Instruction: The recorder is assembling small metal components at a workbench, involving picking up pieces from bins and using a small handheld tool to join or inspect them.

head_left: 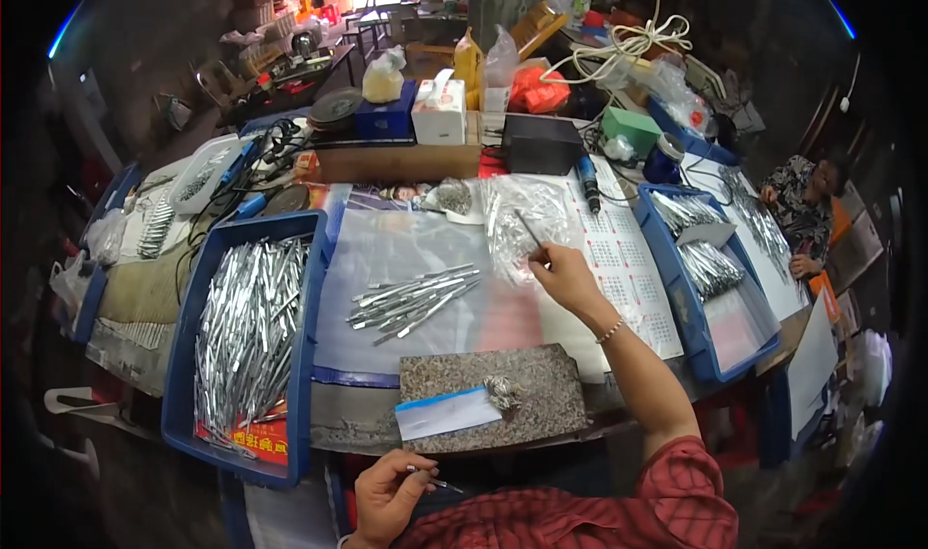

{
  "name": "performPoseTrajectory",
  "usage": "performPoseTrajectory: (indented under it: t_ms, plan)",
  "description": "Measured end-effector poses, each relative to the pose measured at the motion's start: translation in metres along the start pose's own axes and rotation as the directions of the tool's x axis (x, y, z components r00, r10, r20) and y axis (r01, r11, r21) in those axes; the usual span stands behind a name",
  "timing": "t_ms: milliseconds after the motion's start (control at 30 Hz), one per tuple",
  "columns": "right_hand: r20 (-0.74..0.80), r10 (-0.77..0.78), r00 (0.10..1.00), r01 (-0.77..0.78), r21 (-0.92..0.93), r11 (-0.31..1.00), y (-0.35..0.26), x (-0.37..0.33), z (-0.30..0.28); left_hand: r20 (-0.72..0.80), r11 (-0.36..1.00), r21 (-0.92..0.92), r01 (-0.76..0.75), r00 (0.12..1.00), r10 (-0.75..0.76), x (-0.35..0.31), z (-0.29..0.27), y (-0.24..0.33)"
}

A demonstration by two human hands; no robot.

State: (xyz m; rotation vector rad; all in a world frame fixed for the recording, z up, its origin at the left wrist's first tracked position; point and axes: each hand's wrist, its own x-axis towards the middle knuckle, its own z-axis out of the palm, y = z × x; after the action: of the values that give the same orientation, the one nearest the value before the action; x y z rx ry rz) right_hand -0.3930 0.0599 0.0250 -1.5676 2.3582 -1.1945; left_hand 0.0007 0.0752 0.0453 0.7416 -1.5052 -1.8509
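My left hand (387,496) is low in the view at the table's near edge. Its thumb and fingers pinch a slim silver metal strip (445,485). Farther out, my right hand (565,276) is closed on a thin dark rod (527,226) like a tweezer or pick. The rod's tip points over a clear plastic bag (551,211) with small shiny contents. Left of that hand lies a loose pile of slim silver metal strips (411,303). Between my hands sits a speckled stone slab (541,385), bearing a white, blue-edged packet (447,414) and a small heap of metal bits (503,392).
A blue tray (314,288) full of silver strips stands at left; another blue tray (735,351) holds bundles at right. A blue-black pen-shaped tool (588,184) lies by a black box (543,145). At far right sits another person (807,206). Cables hang at the back.
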Motion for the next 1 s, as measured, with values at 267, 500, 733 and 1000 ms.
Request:
performPoseTrajectory:
  t_ms: [267,500,733,1000]
  plan:
    - [0.176,0.143,0.974,-0.074,-0.350,0.934,0.024,0.030,0.038,0.039,0.981,0.184,-0.068,0.997,0.062,-0.001,-0.009,0.011]
    - [0.218,0.242,0.946,-0.156,-0.350,0.924,0.016,0.037,0.028,0.089,0.986,0.151,-0.070,0.994,0.057,0.002,0.001,0.011]
    - [0.052,0.063,0.997,-0.044,-0.297,0.954,0.029,0.033,0.001,0.135,0.978,0.196,-0.065,0.990,0.039,0.001,0.009,0.004]
    - [0.016,0.159,0.987,-0.158,0.254,0.954,-0.046,-0.038,-0.066,0.101,0.994,0.113,0.014,0.995,-0.025,0.006,0.013,-0.006]
